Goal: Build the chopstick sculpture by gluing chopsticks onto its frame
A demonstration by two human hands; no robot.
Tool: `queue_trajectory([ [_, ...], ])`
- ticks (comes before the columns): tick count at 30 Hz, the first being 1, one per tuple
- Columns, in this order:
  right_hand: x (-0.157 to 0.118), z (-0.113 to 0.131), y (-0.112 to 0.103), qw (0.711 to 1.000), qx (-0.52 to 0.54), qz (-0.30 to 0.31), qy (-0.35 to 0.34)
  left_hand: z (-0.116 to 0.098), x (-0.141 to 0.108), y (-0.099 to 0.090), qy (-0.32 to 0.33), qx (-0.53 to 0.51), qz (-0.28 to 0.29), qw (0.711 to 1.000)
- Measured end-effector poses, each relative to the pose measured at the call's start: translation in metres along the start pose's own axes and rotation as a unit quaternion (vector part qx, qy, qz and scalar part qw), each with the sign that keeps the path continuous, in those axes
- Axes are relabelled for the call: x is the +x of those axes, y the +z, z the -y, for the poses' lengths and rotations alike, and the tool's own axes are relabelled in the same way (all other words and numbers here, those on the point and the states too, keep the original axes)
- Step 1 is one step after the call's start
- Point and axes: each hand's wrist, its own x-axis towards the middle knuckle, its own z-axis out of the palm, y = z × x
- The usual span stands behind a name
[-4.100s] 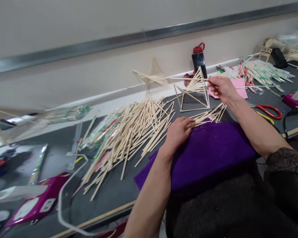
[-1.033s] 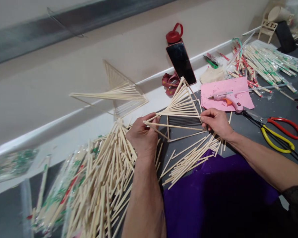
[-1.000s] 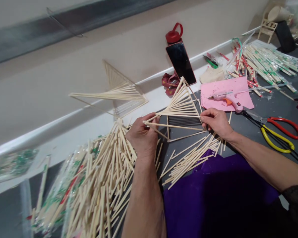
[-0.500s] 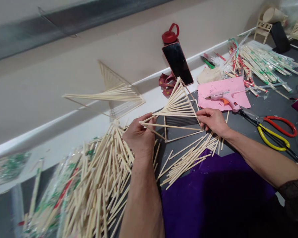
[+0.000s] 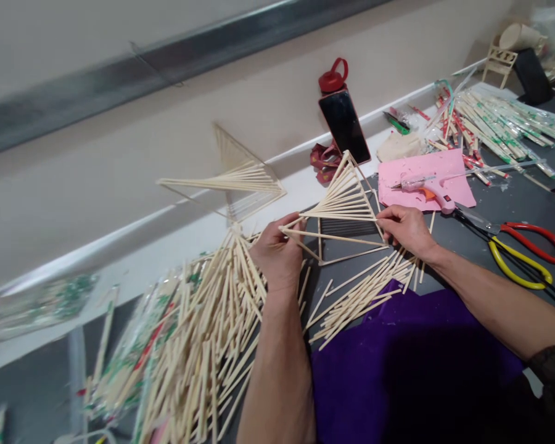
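Observation:
A twisted frame of pale wooden chopsticks point(image 5: 346, 198) stands before me, its sticks fanned out in a row from a tall corner. My left hand point(image 5: 280, 254) pinches the left ends of the lowest fanned sticks between thumb and fingers. At the opposite end, my right hand point(image 5: 407, 231) has its fingertips closed on the frame's right side, where the lowest fan stick meets it. Just beneath lies a small heap of loose chopsticks point(image 5: 361, 302). A larger pile of chopsticks point(image 5: 213, 327) spreads beside my left forearm. Another finished-looking fanned frame point(image 5: 231, 180) stands by the wall.
A pink glue gun point(image 5: 428, 188) rests on a pink sheet point(image 5: 465, 185). Red-and-yellow-handled scissors point(image 5: 520, 250) lie to the right. A phone point(image 5: 345, 125) leans on a red-capped bottle point(image 5: 333, 80). Wrapped chopsticks point(image 5: 509, 120) lie at the far right; purple cloth point(image 5: 351, 382) is nearest me.
The camera view has turned slightly left, so everything appears farther right. Both hands keep their hold on the chopstick frame, with hardly any movement against it.

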Motion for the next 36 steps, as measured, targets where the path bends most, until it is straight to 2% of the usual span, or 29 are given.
queue_trajectory([
  [3,0.000,-0.003,-0.001,1.000,-0.022,-0.002,-0.014,-0.005,0.000,0.001,-0.025,-0.032,-0.025,0.999],
  [11,0.001,-0.004,-0.009,0.989,-0.107,-0.009,-0.100,-0.013,0.000,-0.001,-0.059,-0.092,-0.020,0.994],
  [15,0.000,0.010,-0.017,0.998,-0.037,-0.009,-0.055,-0.017,0.004,-0.006,-0.101,-0.139,-0.013,0.985],
  [19,0.003,0.023,-0.026,0.996,0.089,-0.015,-0.017,-0.025,0.016,-0.016,-0.113,-0.167,-0.061,0.978],
  [22,0.003,0.028,-0.031,0.993,0.119,0.015,-0.011,-0.043,0.020,-0.031,-0.110,-0.179,-0.071,0.975],
  [24,0.002,0.030,-0.032,0.992,0.123,0.030,-0.009,-0.059,0.016,-0.043,-0.106,-0.166,-0.048,0.979],
  [27,-0.001,0.030,-0.033,0.991,0.123,0.046,-0.020,-0.077,-0.005,-0.066,-0.053,-0.082,0.007,0.995],
  [29,-0.002,0.029,-0.033,0.990,0.124,0.056,-0.031,-0.078,-0.028,-0.083,-0.020,0.005,0.073,0.997],
  [32,-0.002,0.030,-0.031,0.989,0.131,0.063,-0.033,-0.062,-0.068,-0.109,-0.007,0.134,0.163,0.977],
  [36,-0.005,0.032,-0.028,0.990,0.119,0.073,-0.019,-0.032,-0.122,-0.128,-0.019,0.292,0.228,0.929],
])
